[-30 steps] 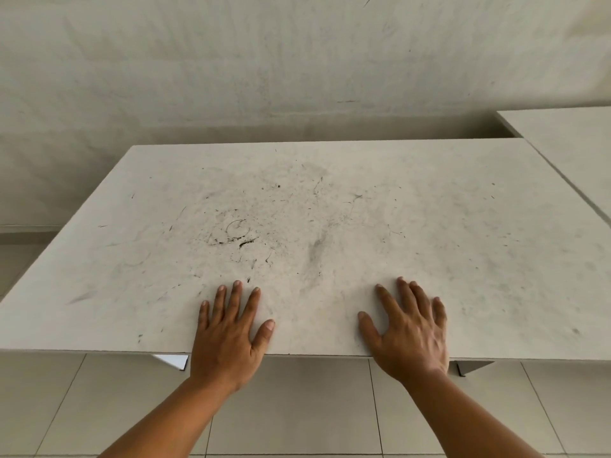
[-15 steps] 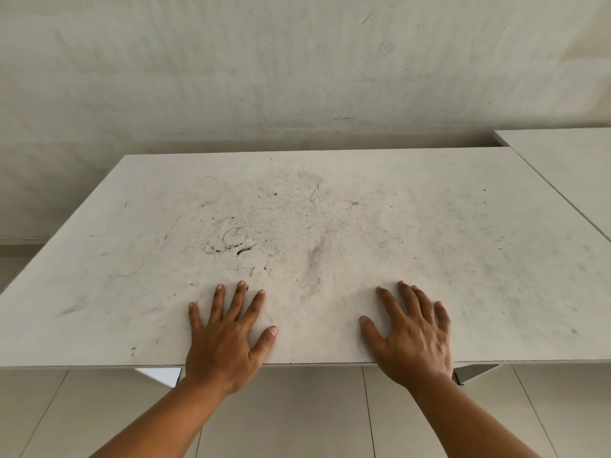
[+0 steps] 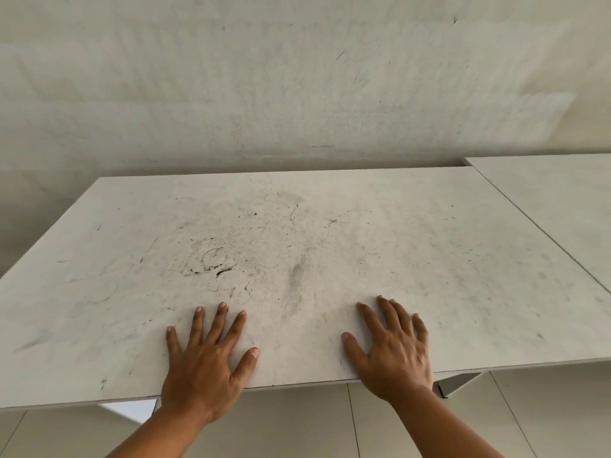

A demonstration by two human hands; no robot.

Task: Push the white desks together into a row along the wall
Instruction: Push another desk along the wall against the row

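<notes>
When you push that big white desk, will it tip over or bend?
Probably neither. The desk has a broad flat top that looks stiff, so it should slide over the smooth tiled floor. Both the left hand and right hand press flat, suggesting some weight.

Second desk (image 3: 562, 206) cut off at right edge, most of it out of frame. Near desk's (image 3: 330, 226) legs hidden under top; left corner cropped, maybe.

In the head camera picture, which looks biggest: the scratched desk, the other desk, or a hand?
1. Scratched white desk top.
2. Plain white desk top at right, partly cut off.
3. Left hand and right hand: alike.
</notes>
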